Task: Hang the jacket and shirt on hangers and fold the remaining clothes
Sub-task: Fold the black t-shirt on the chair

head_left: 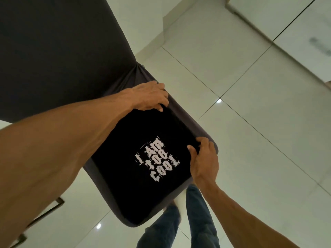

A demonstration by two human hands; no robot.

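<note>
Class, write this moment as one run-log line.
T-shirt: folded, print up, on chair | left hand: grips far corner | right hand: pinches side edge

Chair [53, 51] with a stretch cover of dark grey cloth over backrest and seat, the cover gathered in folds where the two meet. Dark metal leg frame [47, 211] of the chair, lower left. Floor [259, 158] of large glossy pale tiles with thin dark joints; two bright light reflections [218, 101] on it. White wall base [143, 24] at top. Glossy white panels [293, 27], upper right, divided by dark seams.
</note>
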